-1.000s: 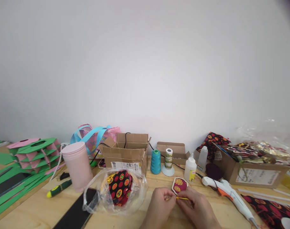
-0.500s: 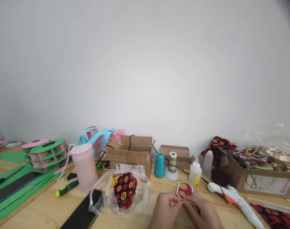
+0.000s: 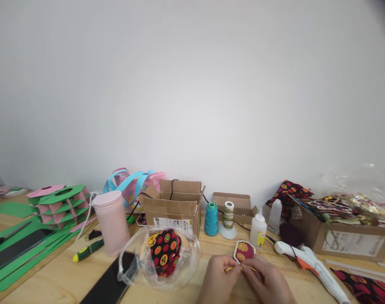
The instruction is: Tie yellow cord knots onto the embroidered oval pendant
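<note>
At the bottom edge my left hand [image 3: 218, 279] and my right hand [image 3: 268, 282] meet, fingertips pinched together on a thin yellow cord [image 3: 241, 267]. Just beyond the fingers lies a small maroon fabric patch [image 3: 244, 251] with gold flowers and a pale border, flat on the wooden table [image 3: 69, 278]. Both hands are closed around the cord, held low over the tabletop.
A clear plastic bag with patterned fabric [image 3: 163, 254] sits left of the hands, beside a pink tumbler [image 3: 111, 222] and a black phone [image 3: 108, 285]. Behind stand cardboard boxes [image 3: 172, 207], a teal thread spool [image 3: 211, 219], glue bottles [image 3: 258, 231], a white glue gun [image 3: 309, 264]. Green paper pieces [image 3: 53, 202] lie far left.
The view shifted slightly so objects moved right and down in the picture. My hands stay pinched on the yellow cord, drawn a little closer together.
</note>
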`<state>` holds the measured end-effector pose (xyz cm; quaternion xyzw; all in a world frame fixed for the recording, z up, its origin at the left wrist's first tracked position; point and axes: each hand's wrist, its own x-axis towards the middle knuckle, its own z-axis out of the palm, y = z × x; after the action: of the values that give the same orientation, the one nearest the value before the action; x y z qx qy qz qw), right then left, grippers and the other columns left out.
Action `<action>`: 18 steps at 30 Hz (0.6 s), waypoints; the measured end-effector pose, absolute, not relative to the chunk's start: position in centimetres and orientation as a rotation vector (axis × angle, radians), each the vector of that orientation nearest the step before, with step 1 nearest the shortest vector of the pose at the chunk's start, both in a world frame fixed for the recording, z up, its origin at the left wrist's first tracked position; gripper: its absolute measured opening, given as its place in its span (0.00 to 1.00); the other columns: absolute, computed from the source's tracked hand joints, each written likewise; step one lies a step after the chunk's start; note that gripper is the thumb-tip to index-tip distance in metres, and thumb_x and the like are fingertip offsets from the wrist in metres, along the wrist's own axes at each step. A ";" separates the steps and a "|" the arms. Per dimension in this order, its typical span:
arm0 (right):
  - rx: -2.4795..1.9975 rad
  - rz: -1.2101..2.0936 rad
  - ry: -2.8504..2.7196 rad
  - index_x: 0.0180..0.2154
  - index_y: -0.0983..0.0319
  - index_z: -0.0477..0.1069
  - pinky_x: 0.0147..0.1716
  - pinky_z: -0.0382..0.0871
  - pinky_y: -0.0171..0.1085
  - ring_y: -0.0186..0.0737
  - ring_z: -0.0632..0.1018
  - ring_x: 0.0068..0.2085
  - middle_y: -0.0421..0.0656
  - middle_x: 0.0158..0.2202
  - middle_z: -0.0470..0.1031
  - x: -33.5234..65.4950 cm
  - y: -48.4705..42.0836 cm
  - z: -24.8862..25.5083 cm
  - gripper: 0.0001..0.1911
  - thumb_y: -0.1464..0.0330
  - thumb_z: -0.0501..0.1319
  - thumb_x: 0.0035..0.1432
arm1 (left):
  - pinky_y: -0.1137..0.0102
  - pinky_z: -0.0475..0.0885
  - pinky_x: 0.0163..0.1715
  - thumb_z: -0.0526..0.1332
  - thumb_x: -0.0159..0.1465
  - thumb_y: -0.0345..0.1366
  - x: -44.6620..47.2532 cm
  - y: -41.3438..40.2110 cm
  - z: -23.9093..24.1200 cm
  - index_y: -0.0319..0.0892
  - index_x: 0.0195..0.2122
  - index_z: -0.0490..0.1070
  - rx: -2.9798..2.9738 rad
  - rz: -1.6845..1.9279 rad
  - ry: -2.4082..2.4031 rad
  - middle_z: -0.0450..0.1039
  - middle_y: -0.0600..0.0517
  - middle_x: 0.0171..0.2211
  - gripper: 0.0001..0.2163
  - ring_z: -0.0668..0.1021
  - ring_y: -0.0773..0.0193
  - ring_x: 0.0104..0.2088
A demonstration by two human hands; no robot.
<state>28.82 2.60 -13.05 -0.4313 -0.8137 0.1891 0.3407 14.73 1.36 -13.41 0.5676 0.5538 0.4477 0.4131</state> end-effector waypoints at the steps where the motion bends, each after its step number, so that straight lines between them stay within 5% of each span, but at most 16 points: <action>1: -1.129 0.486 -2.115 0.28 0.60 0.70 0.29 0.65 0.33 0.38 0.72 0.30 0.43 0.26 0.71 28.8 2.6 -13.0 0.15 0.63 0.48 0.54 | 0.73 0.65 0.28 0.55 0.49 0.33 14.7 1.4 -13.5 0.36 0.23 0.73 1.422 1.139 1.399 0.74 0.51 0.22 0.08 0.72 0.63 0.27; 18: -1.092 0.399 -2.098 0.28 0.56 0.73 0.24 0.65 0.30 0.36 0.72 0.25 0.41 0.23 0.73 28.6 2.8 -12.7 0.14 0.59 0.51 0.51 | 0.72 0.67 0.27 0.55 0.48 0.32 14.7 1.8 -13.6 0.33 0.25 0.74 1.457 1.068 1.468 0.76 0.45 0.25 0.10 0.75 0.59 0.28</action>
<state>28.64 2.78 -12.75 -0.4243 -0.8149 0.1550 0.3632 14.66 1.77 -13.61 0.5750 0.5791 0.4213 0.3957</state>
